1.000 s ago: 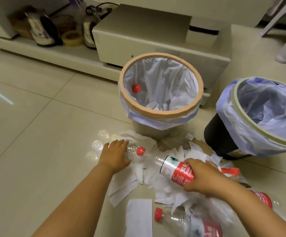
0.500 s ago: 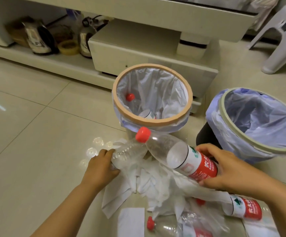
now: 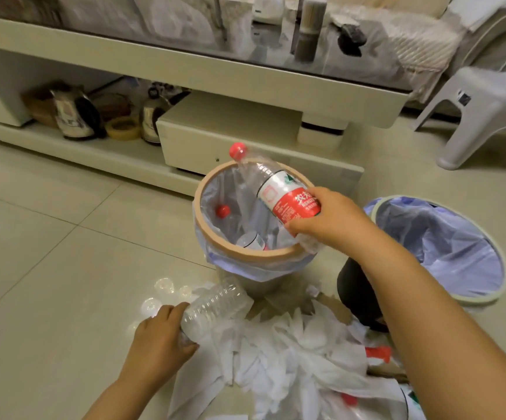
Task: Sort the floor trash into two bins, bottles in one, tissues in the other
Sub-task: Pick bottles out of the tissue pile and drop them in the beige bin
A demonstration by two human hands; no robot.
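Note:
My right hand (image 3: 327, 219) grips a red-labelled clear bottle (image 3: 279, 189) by its base, tilted over the open mouth of the tan-rimmed bin (image 3: 212, 237), its red cap pointing past the far rim. Inside that bin lie other bottles (image 3: 250, 241), one with a red cap. My left hand (image 3: 160, 341) holds a clear ribbed bottle (image 3: 215, 304) low at the floor beside the tissue pile (image 3: 291, 353). The second bin (image 3: 379, 207), lined with a bluish bag, stands to the right and looks empty.
A low cream TV stand (image 3: 245, 83) with shelf clutter runs behind the bins. A grey plastic stool (image 3: 485, 110) stands at the far right. More bottles with red caps (image 3: 377, 351) lie partly buried in the tissues. Bare tiled floor spreads to the left.
My right hand has lifted the labelled bottle from the floor pile up over the tan-rimmed bin. My left hand has closed around the ribbed bottle and raised its end slightly.

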